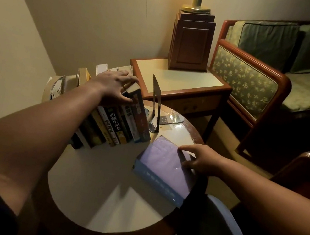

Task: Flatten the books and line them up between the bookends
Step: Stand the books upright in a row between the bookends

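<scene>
Purple book flat beneath right hand, near bookend

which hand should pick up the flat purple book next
Right, probably. The right hand rests on the purple book, which lies flat on the round table. The left hand is occupied on top of the leaning row of books beside the bookend.
</scene>
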